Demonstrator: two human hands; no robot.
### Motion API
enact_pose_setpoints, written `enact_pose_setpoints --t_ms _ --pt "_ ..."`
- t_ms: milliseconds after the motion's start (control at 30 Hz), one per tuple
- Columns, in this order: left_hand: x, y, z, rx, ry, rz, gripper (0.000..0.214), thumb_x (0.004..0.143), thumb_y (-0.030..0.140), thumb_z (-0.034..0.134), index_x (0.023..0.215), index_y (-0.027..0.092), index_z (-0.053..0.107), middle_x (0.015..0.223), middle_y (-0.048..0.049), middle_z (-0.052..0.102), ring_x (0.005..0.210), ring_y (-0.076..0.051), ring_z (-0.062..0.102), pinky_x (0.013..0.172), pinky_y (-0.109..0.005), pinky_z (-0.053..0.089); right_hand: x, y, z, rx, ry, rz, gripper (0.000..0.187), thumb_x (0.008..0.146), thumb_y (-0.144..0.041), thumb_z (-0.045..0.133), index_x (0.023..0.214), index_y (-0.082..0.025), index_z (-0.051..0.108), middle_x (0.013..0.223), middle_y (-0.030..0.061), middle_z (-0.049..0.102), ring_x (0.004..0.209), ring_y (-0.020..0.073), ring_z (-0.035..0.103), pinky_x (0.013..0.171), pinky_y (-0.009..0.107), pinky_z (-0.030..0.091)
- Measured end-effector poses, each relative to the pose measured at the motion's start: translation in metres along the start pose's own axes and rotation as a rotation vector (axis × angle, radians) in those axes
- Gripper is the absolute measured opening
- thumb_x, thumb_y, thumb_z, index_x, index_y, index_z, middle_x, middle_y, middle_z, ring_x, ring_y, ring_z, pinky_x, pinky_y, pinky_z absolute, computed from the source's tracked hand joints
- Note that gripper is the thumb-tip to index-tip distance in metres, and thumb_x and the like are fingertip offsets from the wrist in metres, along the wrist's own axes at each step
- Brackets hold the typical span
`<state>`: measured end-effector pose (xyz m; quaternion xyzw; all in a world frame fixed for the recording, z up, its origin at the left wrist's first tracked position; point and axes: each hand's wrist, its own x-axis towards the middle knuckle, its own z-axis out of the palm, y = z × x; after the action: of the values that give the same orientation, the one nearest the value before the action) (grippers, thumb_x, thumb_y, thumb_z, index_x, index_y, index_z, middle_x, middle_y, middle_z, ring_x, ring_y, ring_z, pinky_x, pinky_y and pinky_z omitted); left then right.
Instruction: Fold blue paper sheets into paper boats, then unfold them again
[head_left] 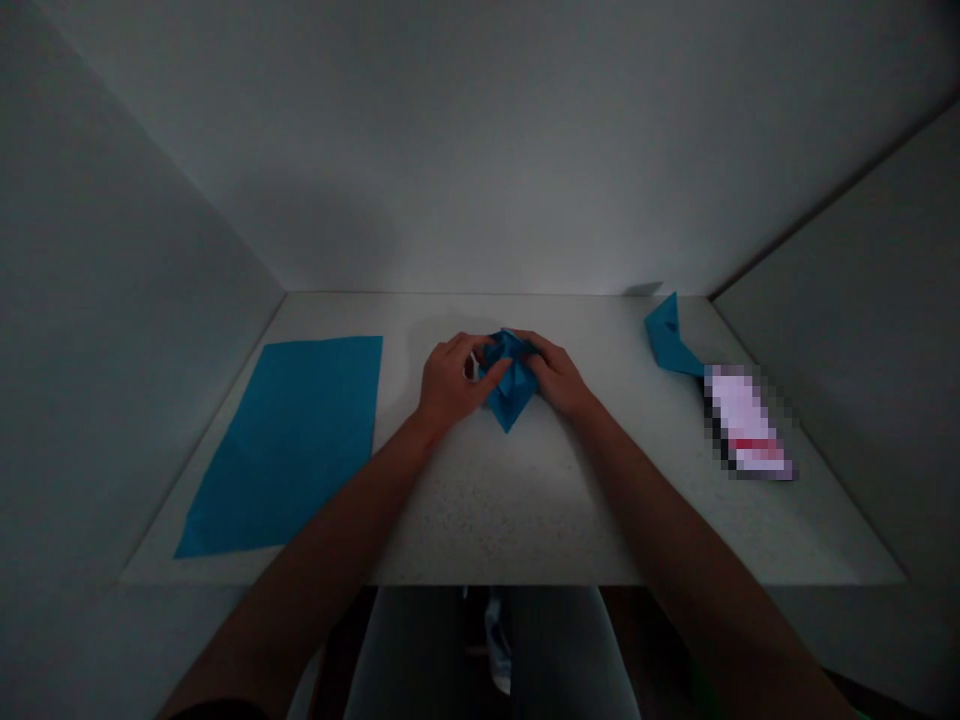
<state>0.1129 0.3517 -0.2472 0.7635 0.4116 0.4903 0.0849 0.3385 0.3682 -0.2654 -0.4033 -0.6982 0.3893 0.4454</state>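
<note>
Between my two hands is a small piece of folded blue paper [511, 392], pointed at the end nearest me. My left hand [455, 381] grips its left side, with the thumb lying across the front of the folds. On the opposite side my right hand [556, 372] pinches the paper, its fingers partly hidden behind it. Both hands rest low over the white tabletop [495, 520], near the middle.
A flat blue sheet [300, 440] lies at the left. Toward the back right stands a folded blue paper boat [670, 340], touching or close to a blurred-out phone [746, 420]. White walls [480, 150] enclose the table at the back and both sides.
</note>
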Motion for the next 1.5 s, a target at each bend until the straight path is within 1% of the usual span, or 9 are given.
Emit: enact_pose_setpoints --t_ms 167,267,400,600,733,967,1100,1267,1500 --pt "-0.001 -0.006 0.001 -0.046 0.059 -0.113 0.035 0.099 0.056 0.081 0.103 0.022 0.071 0.080 0.0017 0.070 0.064 -0.015 0.059 0.070 -0.034 0.047 -0.002 -0.003 0.001 -0.058 -0.099 -0.042 0.056 0.102 -0.047 0.071 0.154 -0.027 0.069 0.108 0.0028 0.081 0.078 0.0188 0.069 0.071 0.032 0.056" --pt "0.000 -0.008 0.000 -0.079 0.067 -0.116 0.024 0.108 0.045 0.070 0.097 0.023 0.071 0.077 0.0012 0.069 0.068 -0.016 0.063 0.072 -0.035 0.047 -0.001 -0.006 0.002 -0.083 -0.076 -0.050 0.047 0.104 -0.050 0.068 0.145 -0.027 0.075 0.117 0.0051 0.083 0.095 0.0235 0.075 0.083 0.036 0.060" --pt "0.002 -0.007 0.001 -0.157 0.051 -0.050 0.028 0.111 0.044 0.064 0.093 0.023 0.069 0.077 0.0009 0.067 0.069 -0.016 0.061 0.070 -0.034 0.047 0.002 -0.008 0.002 -0.078 -0.015 -0.048 0.040 0.110 -0.048 0.058 0.135 -0.025 0.078 0.124 0.0071 0.083 0.109 0.0266 0.076 0.098 0.041 0.060" --pt "0.004 -0.005 0.001 -0.291 0.171 0.001 0.042 0.114 0.053 0.058 0.084 0.024 0.056 0.078 0.0005 0.058 0.071 -0.016 0.054 0.067 -0.033 0.045 0.004 -0.003 0.003 -0.099 0.103 0.023 0.032 0.101 -0.038 0.065 0.126 -0.023 0.076 0.092 0.0019 0.074 0.069 0.0168 0.059 0.068 0.032 0.050" --pt "0.006 -0.009 -0.001 -0.309 0.276 -0.151 0.051 0.114 0.065 0.055 0.083 0.025 0.050 0.078 0.0002 0.051 0.073 -0.018 0.050 0.069 -0.035 0.044 0.004 -0.006 0.003 -0.043 0.096 0.011 0.030 0.096 -0.038 0.069 0.122 -0.023 0.075 0.085 -0.0015 0.067 0.062 0.0134 0.049 0.061 0.029 0.042" --pt "0.007 -0.024 0.003 -0.248 0.425 -0.416 0.064 0.106 0.089 0.045 0.090 0.027 0.049 0.079 0.0007 0.050 0.073 -0.019 0.051 0.067 -0.034 0.048 0.001 -0.009 0.002 0.017 -0.031 -0.041 0.036 0.096 -0.044 0.076 0.126 -0.025 0.072 0.085 -0.0031 0.067 0.062 0.0121 0.048 0.059 0.028 0.039" --pt "0.004 -0.029 0.009 -0.242 0.398 -0.455 0.064 0.106 0.089 0.044 0.090 0.027 0.046 0.080 0.0008 0.050 0.073 -0.018 0.052 0.067 -0.032 0.050 0.001 -0.010 0.004 0.044 0.020 -0.043 0.038 0.102 -0.052 0.074 0.129 -0.026 0.069 0.085 -0.0028 0.066 0.063 0.0127 0.049 0.059 0.028 0.039" --pt "0.000 -0.032 0.014 -0.345 0.322 -0.484 0.066 0.105 0.091 0.043 0.091 0.027 0.045 0.080 0.0019 0.045 0.070 -0.017 0.049 0.065 -0.031 0.049 0.002 -0.007 0.005 0.049 0.009 -0.046 0.060 0.096 -0.057 0.085 0.142 -0.028 0.059 0.096 -0.0024 0.070 0.061 0.0111 0.050 0.055 0.027 0.039" --pt "0.003 -0.038 0.011 -0.373 0.393 -0.537 0.069 0.100 0.095 0.050 0.089 0.027 0.047 0.079 0.0011 0.048 0.072 -0.018 0.051 0.067 -0.034 0.050 0.002 -0.004 0.004 0.034 0.036 -0.054 0.047 0.101 -0.049 0.074 0.141 -0.029 0.059 0.096 -0.0014 0.068 0.062 0.0122 0.050 0.056 0.029 0.040"
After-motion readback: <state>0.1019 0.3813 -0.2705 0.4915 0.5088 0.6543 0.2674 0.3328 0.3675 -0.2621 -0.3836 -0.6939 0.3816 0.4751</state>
